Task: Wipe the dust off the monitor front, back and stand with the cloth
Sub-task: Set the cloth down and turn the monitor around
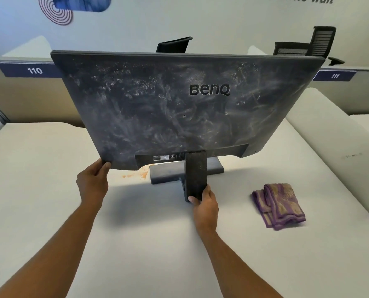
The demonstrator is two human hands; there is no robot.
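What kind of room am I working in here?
Probably an open-plan office: desk partitions carry numbered labels 110 and 111, mesh office chairs stand behind, and a dusty BenQ monitor sits on the white desk.

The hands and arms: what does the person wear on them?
Nothing that shows. The left hand and right hand are bare, with no gloves, rings or watch, and both forearms are bare to the bottom edge of the picture; no sleeve is in view.

We face the monitor (179, 104) back on the desk (50, 190); the cloth (279, 206) lies right of the stand (195, 177).
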